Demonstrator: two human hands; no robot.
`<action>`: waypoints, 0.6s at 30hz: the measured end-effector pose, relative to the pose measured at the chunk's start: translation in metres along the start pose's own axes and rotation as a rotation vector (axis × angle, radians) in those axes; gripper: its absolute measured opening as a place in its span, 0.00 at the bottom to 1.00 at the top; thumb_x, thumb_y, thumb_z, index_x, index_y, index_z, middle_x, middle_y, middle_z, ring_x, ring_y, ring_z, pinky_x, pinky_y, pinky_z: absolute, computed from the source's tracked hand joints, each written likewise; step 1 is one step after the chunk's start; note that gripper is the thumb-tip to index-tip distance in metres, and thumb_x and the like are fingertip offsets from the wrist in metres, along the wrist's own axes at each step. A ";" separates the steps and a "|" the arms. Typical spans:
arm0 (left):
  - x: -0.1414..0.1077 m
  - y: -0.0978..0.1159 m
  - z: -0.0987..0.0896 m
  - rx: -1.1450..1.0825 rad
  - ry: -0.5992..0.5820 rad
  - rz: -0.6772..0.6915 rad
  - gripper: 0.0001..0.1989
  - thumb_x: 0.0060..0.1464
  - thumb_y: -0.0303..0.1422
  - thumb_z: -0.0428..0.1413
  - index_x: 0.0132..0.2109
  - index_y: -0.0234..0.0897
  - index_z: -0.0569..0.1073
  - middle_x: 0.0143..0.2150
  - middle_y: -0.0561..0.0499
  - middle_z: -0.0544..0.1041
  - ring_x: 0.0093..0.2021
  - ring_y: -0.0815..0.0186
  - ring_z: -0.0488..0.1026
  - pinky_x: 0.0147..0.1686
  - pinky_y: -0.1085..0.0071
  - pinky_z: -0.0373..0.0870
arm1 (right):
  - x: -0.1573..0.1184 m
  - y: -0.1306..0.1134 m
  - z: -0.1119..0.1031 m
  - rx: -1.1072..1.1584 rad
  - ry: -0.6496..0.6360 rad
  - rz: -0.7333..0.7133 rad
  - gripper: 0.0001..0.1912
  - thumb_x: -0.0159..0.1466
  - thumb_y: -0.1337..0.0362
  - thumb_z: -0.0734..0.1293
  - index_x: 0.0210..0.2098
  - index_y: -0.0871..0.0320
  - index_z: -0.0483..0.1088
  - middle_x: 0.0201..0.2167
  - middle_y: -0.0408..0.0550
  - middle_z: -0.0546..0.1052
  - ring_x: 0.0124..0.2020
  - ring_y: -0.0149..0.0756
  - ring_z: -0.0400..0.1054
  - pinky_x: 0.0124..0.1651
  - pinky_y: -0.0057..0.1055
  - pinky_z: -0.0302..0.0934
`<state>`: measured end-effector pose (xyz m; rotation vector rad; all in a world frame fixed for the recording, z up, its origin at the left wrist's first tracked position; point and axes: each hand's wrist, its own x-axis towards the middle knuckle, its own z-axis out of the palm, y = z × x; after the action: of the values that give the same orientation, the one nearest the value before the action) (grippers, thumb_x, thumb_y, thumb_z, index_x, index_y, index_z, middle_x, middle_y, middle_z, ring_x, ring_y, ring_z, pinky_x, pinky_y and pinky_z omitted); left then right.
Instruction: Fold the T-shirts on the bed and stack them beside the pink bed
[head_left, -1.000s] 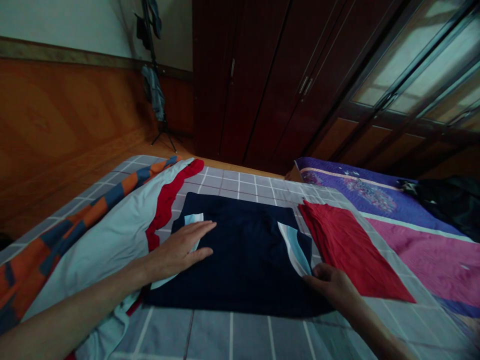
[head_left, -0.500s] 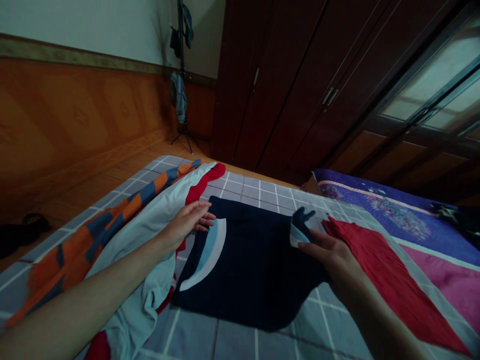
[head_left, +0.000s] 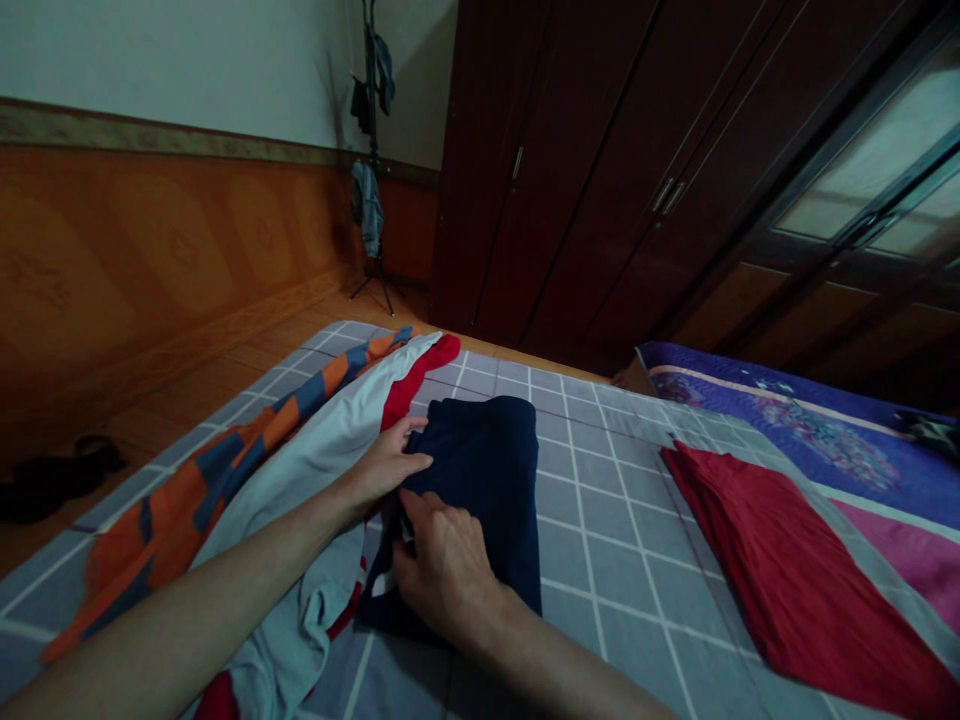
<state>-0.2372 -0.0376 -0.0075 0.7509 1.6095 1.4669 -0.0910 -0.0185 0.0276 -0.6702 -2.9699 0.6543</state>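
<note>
A navy blue T-shirt [head_left: 487, 470] with white and light-blue trim lies doubled over into a narrow bundle on the grey checked bedding. My left hand [head_left: 390, 455] rests at its upper left edge, thumb and fingers apart. Just below, my right hand [head_left: 446, 560] has its fingers curled round the shirt's folded-over part near the left edge; the fingertips are partly hidden. A bit of white trim shows beside the right hand. Left of the shirt, touching or nearly so, stretches a light grey garment [head_left: 322, 430] with red parts.
An orange and blue patterned cloth [head_left: 217, 480] runs along the bed's left side. A folded red garment [head_left: 795, 560] lies on the checked bedding [head_left: 607, 510] at right. Beyond are a purple floral mattress [head_left: 810, 420], a dark wardrobe [head_left: 570, 180] and a coat stand [head_left: 373, 150].
My right hand has brought the shirt's right side over to the left, halving its width. The left hand stays near the upper left edge. The view has shifted slightly.
</note>
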 end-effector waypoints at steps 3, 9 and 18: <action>0.006 -0.004 -0.001 0.105 0.049 0.036 0.29 0.40 0.22 0.53 0.54 0.35 0.63 0.40 0.48 0.75 0.34 0.64 0.75 0.31 0.70 0.70 | -0.007 -0.002 -0.004 0.009 -0.012 -0.033 0.18 0.55 0.67 0.61 0.46 0.56 0.66 0.37 0.49 0.75 0.32 0.40 0.72 0.30 0.31 0.59; 0.007 -0.009 -0.004 0.424 0.152 0.155 0.29 0.43 0.21 0.49 0.56 0.34 0.62 0.50 0.42 0.71 0.42 0.61 0.74 0.41 0.64 0.72 | -0.015 -0.006 -0.020 -0.031 -0.227 -0.118 0.16 0.56 0.54 0.66 0.40 0.57 0.71 0.35 0.50 0.76 0.32 0.42 0.71 0.31 0.32 0.61; -0.003 -0.012 0.005 0.938 0.161 0.568 0.20 0.56 0.32 0.53 0.56 0.36 0.66 0.56 0.42 0.66 0.57 0.56 0.62 0.58 0.57 0.60 | 0.037 0.093 -0.068 -0.129 0.473 0.256 0.22 0.64 0.58 0.61 0.55 0.59 0.65 0.50 0.55 0.70 0.47 0.44 0.67 0.45 0.34 0.61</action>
<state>-0.2303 -0.0391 -0.0185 1.7568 2.3523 1.0721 -0.0789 0.1004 0.0496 -1.0573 -2.5228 0.2604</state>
